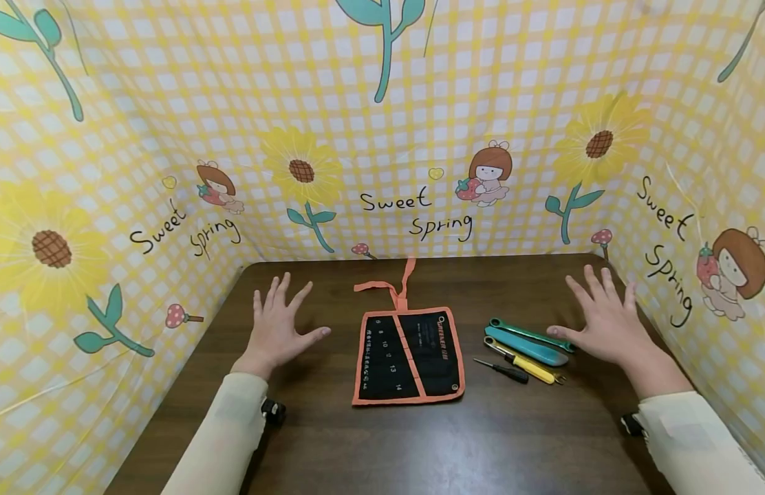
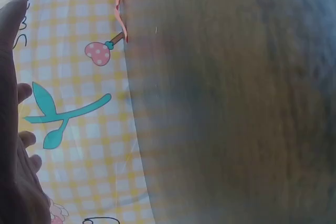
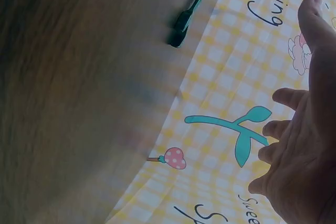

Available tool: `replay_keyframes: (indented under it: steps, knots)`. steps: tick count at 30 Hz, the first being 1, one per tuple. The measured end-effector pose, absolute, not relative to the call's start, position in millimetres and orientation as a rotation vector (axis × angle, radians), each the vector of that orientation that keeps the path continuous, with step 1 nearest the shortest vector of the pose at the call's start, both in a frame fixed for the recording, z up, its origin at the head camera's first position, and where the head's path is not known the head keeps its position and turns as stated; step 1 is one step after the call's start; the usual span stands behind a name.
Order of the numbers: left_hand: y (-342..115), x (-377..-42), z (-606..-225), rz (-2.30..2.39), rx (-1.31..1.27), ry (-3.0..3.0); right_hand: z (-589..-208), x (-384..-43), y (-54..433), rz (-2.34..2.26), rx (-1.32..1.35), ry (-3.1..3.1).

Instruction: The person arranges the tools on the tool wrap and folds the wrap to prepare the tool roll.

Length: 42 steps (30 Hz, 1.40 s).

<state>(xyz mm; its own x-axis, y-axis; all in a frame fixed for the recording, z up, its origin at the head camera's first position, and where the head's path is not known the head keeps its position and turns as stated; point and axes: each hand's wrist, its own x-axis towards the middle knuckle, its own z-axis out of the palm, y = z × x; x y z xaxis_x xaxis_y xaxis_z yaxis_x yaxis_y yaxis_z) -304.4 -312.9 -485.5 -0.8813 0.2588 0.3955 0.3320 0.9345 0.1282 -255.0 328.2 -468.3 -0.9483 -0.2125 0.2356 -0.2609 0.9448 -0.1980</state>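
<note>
My left hand (image 1: 277, 337) is held over the left of the table with fingers spread, holding nothing. On the other side my right hand (image 1: 608, 326) is likewise spread and empty. Its thumb overlaps the end of a green wrench (image 1: 531, 333) in the head view. Beside that wrench lie a teal, long flat-handled tool (image 1: 525, 345), a yellow-handled tool (image 1: 531, 368) with metal ends and a small black screwdriver (image 1: 509, 372). Between the hands a black tool pouch (image 1: 389, 357) with orange edging lies flat, its orange ties (image 1: 402, 292) stretching toward the back.
The brown wooden table (image 1: 407, 447) is bordered at the back and sides by a yellow checked cloth (image 1: 382, 151) printed with flowers and figures. A dark wrist device (image 1: 273, 411) sits at the left sleeve, another (image 1: 632, 424) at the right.
</note>
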Motion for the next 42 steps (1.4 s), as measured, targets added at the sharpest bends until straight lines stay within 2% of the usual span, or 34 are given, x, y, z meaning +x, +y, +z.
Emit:
replay_keyframes:
  steps: [16, 42]
  knots:
    - [-295, -301, -493, -0.462, -0.492, -2.751, -475, -255, 320, 0.539, 0.356, -2.919]
    - [-231, -281, -496, -0.650, -0.734, -2.780, -481, -254, 298, 0.589, 0.441, -2.985]
